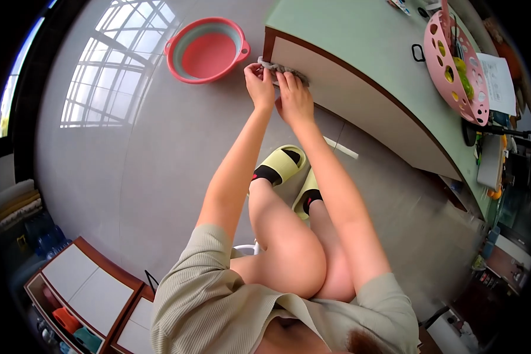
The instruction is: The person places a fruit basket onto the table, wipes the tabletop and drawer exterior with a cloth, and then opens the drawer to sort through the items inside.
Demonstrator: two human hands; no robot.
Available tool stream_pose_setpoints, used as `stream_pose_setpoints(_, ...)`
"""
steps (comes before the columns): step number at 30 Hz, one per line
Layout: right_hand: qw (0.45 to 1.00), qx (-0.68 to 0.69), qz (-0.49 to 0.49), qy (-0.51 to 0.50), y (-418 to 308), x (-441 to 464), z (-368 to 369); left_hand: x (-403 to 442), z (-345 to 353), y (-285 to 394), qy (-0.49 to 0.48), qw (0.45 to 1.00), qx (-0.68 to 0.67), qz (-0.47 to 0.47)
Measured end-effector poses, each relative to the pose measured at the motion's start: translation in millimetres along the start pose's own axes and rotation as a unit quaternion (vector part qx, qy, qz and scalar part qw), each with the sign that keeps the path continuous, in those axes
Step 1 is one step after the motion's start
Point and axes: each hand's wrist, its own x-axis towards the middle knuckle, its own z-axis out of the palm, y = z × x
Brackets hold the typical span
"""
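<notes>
A grey cloth [295,74] is bunched against the upper corner of the pale side panel [360,97] of a green-topped cabinet. My left hand [260,87] pinches the cloth's left end near the panel's edge. Beside it, my right hand [295,99] has its fingers bent over the cloth's middle and right part. The fingertips are partly hidden by the cloth. To the left of my hands, on the floor, stands a pink and grey basin [237,30], apart from them.
On the green cabinet top [348,29] sits a pink basket [436,71] with green and yellow things in it. Below my arms are my feet in yellow-green slippers [286,168]. A brown-edged cabinet [79,289] with an open drawer stands at lower left. Grey floor tiles [159,177] reflect a window.
</notes>
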Motion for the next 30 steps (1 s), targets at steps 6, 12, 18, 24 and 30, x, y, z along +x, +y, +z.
stream_pose_setpoints(6,0.993,-0.021,-0.051,0.101,2.7,3.3,-17.5,-3.3,17.5,11.6,0.025,0.995,-0.096,-0.013)
stream_pose_setpoints(12,0.967,0.082,-0.128,0.206,-2.2,32.6,-45.4,-9.2,9.6,102.5,-0.039,0.975,-0.133,0.171)
stream_pose_setpoints(18,0.988,-0.029,-0.085,0.122,4.1,14.4,-15.3,8.7,3.9,55.7,-0.081,0.982,-0.029,0.17)
stream_pose_setpoints(24,0.998,-0.056,-0.025,0.0,13.2,-27.8,37.7,14.4,-14.8,-10.9,-0.145,0.974,0.162,0.06)
stream_pose_setpoints(30,0.997,-0.02,-0.052,0.056,12.8,-18.7,14.4,-10.6,14.6,8.2,-0.112,0.984,0.095,0.105)
